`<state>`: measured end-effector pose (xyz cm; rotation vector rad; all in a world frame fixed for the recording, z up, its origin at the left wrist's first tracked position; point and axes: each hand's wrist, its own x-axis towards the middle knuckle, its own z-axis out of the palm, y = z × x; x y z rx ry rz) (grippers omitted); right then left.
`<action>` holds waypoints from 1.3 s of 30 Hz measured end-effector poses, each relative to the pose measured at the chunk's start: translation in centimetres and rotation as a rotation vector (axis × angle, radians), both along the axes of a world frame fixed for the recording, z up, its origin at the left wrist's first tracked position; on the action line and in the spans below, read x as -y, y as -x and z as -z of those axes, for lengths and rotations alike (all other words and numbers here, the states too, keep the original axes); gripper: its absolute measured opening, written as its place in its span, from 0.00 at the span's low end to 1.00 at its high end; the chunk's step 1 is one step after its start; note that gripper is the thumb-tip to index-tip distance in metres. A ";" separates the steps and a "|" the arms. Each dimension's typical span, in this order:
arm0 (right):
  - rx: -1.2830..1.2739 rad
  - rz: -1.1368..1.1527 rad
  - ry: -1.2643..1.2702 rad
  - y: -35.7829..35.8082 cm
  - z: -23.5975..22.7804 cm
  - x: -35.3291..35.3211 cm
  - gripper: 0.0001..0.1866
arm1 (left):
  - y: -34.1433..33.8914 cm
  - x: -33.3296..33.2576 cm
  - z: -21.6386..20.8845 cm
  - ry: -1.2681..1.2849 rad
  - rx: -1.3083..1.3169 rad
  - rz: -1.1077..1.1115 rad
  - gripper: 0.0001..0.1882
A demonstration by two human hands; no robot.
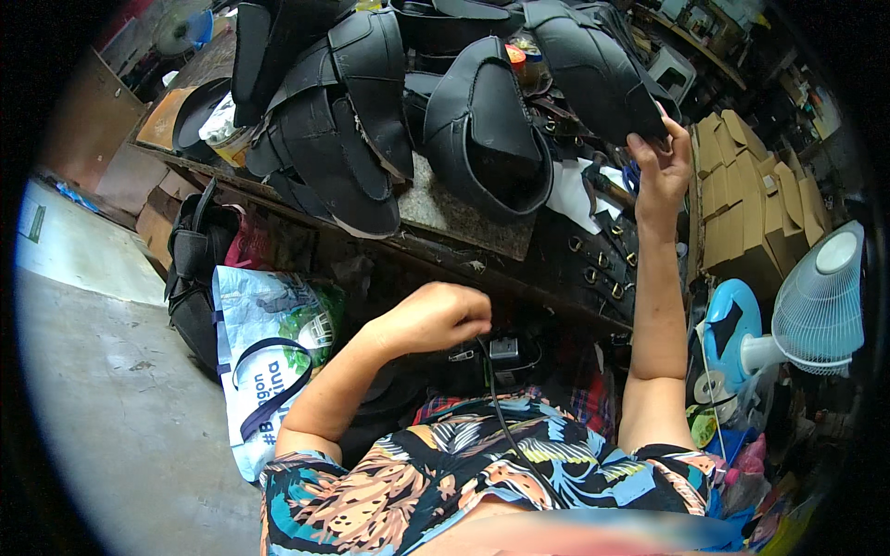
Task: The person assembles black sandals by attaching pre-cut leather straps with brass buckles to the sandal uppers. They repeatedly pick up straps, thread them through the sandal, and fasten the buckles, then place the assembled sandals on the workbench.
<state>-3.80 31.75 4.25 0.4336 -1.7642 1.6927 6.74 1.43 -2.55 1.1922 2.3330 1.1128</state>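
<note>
- Grip, right hand [664,171]: arm reached far forward; thumb and fingers set about the near lower end of a black shoe upper [593,69]. Contact looks likely; whether they press together on it or only rest against it, cannot tell.
- Grip, left hand [431,320]: fingers curled in, held low in front of the bench, back and left of the right-hand grip. Inside of the curl hidden; cannot tell if anything is pinched. A black cord [496,408] runs just beside it toward the chest.
- Work piece: the upper lies directly ahead and to the left of the right-hand grip, tilted, its near end down toward the fingers.
- Left of that grip: a second black upper [464,120], opening toward the wearer, partly over a speckled slab [454,218]; farther left, a heap of similar uppers [324,139].
- Just below and left of the grip: white paper [573,196], then dark straps with metal rings [598,269].
- Right of the grip: brown cardboard boxes [742,195]; nearer the wearer, a blue-and-white fan [820,287].
- Step in hand (judgement): taking hold of, or adjusting, one upper at the right of the row.
- Next move (judgement): calls for a sure pinch on that end before lifting or turning, clear of neighbouring pieces; left hand appears placed to come up in support.
</note>
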 end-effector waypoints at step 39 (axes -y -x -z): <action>0.084 -0.021 -0.649 -5.2 1.4 0.7 0.16 | 0.6 3.5 3.6 0.161 0.376 0.039 0.16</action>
